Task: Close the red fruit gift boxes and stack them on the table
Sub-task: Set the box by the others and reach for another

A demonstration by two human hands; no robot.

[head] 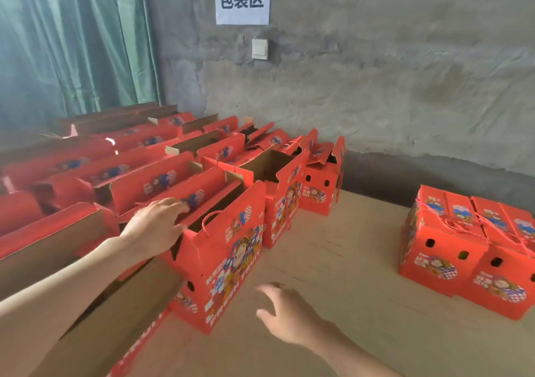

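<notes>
Concrete wall (376, 72) behind table (333, 275). Left hand (156, 226) rested, fingers (173, 204) nearly straight, on open box (228, 260) at table's left (rope handle up); right hand (289, 315) spread, holding nothing; closed boxes (463, 246) right.

Open red fruit boxes (225, 249) left, closed boxes (469, 249) right

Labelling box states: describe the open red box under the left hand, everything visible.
The open red box is printed cardboard, brown inside, with a cartoon figure and FRESH FRUIT lettering on its side, a round hole in its end and a red rope handle. It stands upright on the wooden table, top flaps raised. The left hand rests on its top edge; the right hand is apart from it.
</notes>
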